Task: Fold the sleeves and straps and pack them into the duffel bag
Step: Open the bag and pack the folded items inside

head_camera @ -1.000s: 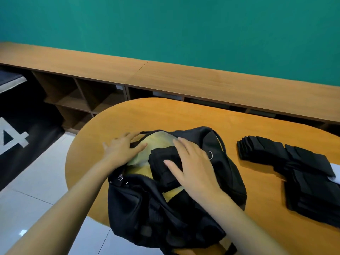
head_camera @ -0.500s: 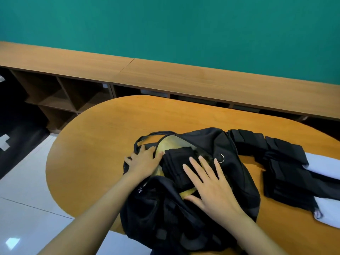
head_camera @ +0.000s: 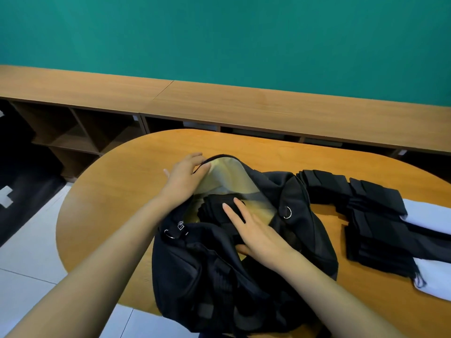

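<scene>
our left hand [head_camera: 185, 179] gripping the duffel bag [head_camera: 305, 230] rim, right hand [head_camera: 256, 235] spread flat on folded sleeves [head_camera: 214, 208] inside, stack [head_camera: 375, 228] by the bench [head_camera: 127, 181] right edge

The oval wooden worktop [head_camera: 122, 191] has a rounded left end. A black duffel bag [head_camera: 305, 230] lies at its near middle, unzipped to a yellow lining, its near end hanging over the near edge. Just right of the bag lie stacks of folded black pieces [head_camera: 380, 230], running from far to near. White fabric [head_camera: 424, 218] pokes out at their right side.
</scene>
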`<state>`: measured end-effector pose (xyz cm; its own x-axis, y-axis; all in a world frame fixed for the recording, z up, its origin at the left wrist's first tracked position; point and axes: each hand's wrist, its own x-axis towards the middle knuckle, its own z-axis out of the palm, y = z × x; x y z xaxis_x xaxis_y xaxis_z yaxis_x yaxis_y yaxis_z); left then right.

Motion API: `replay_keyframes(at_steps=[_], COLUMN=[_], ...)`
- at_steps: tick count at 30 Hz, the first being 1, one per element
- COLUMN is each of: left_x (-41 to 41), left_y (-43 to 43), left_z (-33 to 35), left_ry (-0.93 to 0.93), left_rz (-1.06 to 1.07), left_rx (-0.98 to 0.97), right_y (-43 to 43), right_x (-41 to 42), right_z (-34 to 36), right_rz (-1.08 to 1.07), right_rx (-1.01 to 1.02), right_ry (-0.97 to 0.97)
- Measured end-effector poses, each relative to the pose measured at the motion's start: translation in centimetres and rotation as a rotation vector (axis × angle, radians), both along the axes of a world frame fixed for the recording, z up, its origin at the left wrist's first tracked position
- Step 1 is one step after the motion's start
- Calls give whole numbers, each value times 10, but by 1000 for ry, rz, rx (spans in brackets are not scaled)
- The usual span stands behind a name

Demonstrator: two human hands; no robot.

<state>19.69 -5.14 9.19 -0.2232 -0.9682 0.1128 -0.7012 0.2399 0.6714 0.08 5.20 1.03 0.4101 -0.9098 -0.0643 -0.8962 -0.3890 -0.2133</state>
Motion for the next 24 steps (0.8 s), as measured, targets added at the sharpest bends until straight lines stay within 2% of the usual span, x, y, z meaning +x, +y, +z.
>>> replay_keyframes(at_steps=[3,6,8,10,12,13,16,18,20,24], left_x=[4,8,12,15,8,0,-31,-45,-41,-27], left_y=[1,7,16,25,32,35,42,43,39,41], left_z=[5,14,19,21,19,17,1,-18,-38,-61], left_ry=[56,-54,-301,-585,-719,-735,-746,-825,-935,-999], left_rz=[-71,-124,-146,-150,-120,-114,-235,-339,-374,-359], left_rx=[24,5,-6,-35,-97,-144,-326,-370,-322,-222], right_y=[-16,-21,-13,-2,2,1,-12,-15,-15,-12], right_x=[28,49,46,27,-1,-14,-34,-35,-35,-35], right_z=[5,21,31,39,36,36,28,16,2,-13], right_rz=[20,-22,3,23,-75,-144,-293,-333,-337,-322], right_rx=[38,32,-126,-412,-640,-665,-543,-454,-432,-397], right_ry=[-28,20,56,-28,-55,-18,111,158,193,205])
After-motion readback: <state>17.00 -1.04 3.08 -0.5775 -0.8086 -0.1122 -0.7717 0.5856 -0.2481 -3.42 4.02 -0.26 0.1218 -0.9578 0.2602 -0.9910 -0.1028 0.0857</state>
